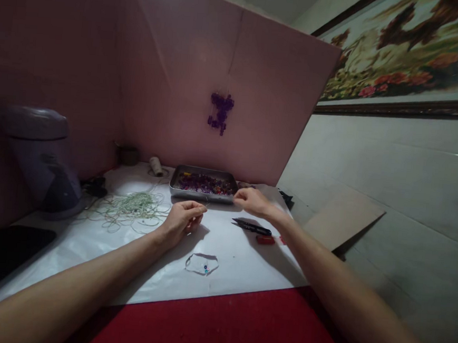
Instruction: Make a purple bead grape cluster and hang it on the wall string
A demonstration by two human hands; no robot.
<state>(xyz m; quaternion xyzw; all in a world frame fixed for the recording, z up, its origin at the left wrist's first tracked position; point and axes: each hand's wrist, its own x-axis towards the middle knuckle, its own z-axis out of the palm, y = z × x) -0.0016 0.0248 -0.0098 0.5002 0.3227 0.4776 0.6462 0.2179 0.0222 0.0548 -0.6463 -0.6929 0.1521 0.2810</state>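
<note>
My left hand (pixel 185 218) is closed in a pinch above the white table cover, in front of the bead tray. A thin thread (pixel 206 199) stands up from its fingertips. To the right, my right hand (pixel 251 201) is also pinched, near the tray's right front corner. Whatever is between its fingertips is too small to tell. Beaded metal tray (pixel 189 195) holds many purple and some red and clear beads (pixel 208 184). Below my right hand lie black thread snips (pixel 252 226) and a red item (pixel 265 240). Nearer me rests a thin bracelet-like loop (pixel 201 264) with small blue beads.
A tangle of pale green cord (pixel 137 206) spreads at the left, with a thread spool (pixel 156 166) behind it. A lilac container (pixel 43 162) stands far left. A purple beaded figure (pixel 220 112) hangs before the pink panel (pixel 172 82). Cardboard (pixel 344 217) leans at right.
</note>
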